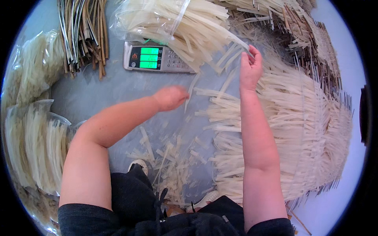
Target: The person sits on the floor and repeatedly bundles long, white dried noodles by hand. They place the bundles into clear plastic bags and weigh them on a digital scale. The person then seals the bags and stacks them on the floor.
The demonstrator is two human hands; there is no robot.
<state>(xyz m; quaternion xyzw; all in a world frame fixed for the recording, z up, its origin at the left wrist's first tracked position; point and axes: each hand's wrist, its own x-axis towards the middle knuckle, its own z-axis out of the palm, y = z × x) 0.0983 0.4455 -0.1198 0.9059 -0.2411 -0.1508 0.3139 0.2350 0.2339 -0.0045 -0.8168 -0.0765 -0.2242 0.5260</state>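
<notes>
My right hand point(251, 67) grips the end of one pale flat strip point(237, 39) between thumb and fingers. That strip runs out of a large bundle of pale strips point(192, 26) in a clear plastic bag point(133, 17). The bundle lies over a digital scale point(128, 57) with lit green displays and partly hides its keypad. My left hand point(172, 98), blurred, is over the floor below the scale, its fingers curled near a thin loose strip point(192, 88). Whether it holds anything cannot be made out.
Long piles of pale strips point(265, 118) spread along the right, with darker stalks point(313, 44) behind. Brown sticks point(88, 32) lie at the upper left. Bagged strips point(35, 147) line the left. Scraps point(174, 171) litter the grey floor point(88, 88) between my shoes point(138, 165).
</notes>
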